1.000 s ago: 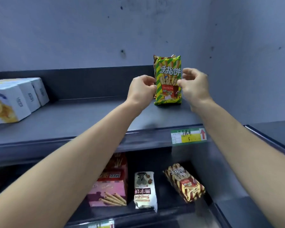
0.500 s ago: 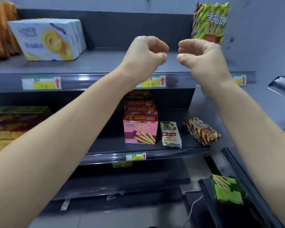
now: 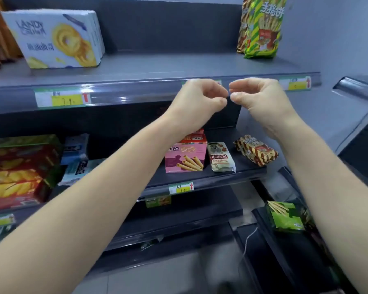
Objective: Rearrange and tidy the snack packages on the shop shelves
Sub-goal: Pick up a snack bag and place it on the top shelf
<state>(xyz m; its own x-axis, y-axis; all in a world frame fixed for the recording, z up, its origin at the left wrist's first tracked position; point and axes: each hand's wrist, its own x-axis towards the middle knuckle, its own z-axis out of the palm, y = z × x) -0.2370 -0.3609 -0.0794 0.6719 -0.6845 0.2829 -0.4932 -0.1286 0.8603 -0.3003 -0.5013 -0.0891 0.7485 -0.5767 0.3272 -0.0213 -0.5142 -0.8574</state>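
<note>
Left hand (image 3: 200,99) and right hand (image 3: 261,98) were both curled and empty, fingertips nearly meeting. Green snack packet (image 3: 261,28) stood on upper shelf (image 3: 157,67), above the right hand, well apart.

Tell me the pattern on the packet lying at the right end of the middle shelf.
Brown-and-cream diagonal stripes on the packet, clearest in the head view.
</note>
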